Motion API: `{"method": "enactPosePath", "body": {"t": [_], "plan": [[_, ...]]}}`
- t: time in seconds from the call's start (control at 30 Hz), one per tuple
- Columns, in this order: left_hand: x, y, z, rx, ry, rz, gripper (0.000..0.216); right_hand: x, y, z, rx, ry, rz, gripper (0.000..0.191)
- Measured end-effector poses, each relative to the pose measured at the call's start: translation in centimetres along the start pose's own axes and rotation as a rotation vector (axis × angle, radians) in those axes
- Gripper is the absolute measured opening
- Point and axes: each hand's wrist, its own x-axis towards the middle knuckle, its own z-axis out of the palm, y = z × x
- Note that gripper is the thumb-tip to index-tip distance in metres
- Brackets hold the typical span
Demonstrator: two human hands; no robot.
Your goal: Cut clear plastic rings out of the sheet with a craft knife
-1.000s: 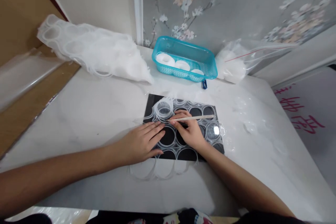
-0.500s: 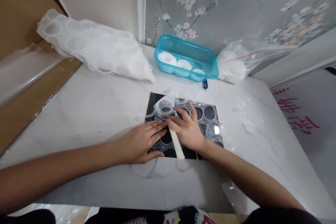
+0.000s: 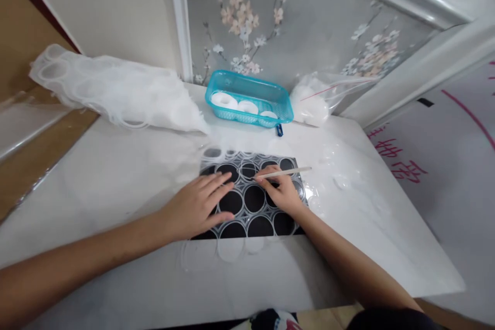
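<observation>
My left hand (image 3: 203, 198) lies flat with its fingers spread on the left part of a clear sheet with rows of round cut-outs (image 3: 244, 215). This sheet lies over a black board (image 3: 255, 199), which shows dark through the circles. In my right hand (image 3: 281, 188) a slim white flat stick (image 3: 296, 170) is pinched between thumb and fingers. Its free end points right, and the tip near my fingertips is at a circle in the upper middle of the sheet. The front edge of the sheet overhangs the board onto the white table.
Behind the board stands a blue plastic basket (image 3: 251, 119) with white rings in it. A small blue clip (image 3: 279, 130) lies by it. To its right is a zip bag of white pieces (image 3: 311, 100). A heap of punched white sheets (image 3: 127, 93) lies at the left.
The stick has turned from pointing toward me to pointing right. My right hand has closed around it, and the bunched film by my fingers now lies flatter. The camera view has shifted.
</observation>
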Motion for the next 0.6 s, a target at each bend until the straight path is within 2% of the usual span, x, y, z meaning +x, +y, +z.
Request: {"method": "enactPosePath", "body": {"t": [0.13,0.33,0.5,0.6], "plan": [[1.6,-0.3,-0.7,0.017,0.024,-0.099,0.065,0.2,0.7,0.0,0.054,0.011,0.029,0.017],[2.4,1.9,1.2,0.001,-0.091,0.152,0.064,0.2,0.9,0.0,0.112,0.058,0.032,0.016],[2.2,2.0,2.8,-0.036,-0.214,0.165,0.077,0.1,0.8,-0.1,0.071,0.035,-0.019,0.016],[2.2,1.7,2.9,-0.086,-0.224,0.156,0.077,0.1,0.8,-0.2,0.046,0.019,-0.025,0.017]]}}
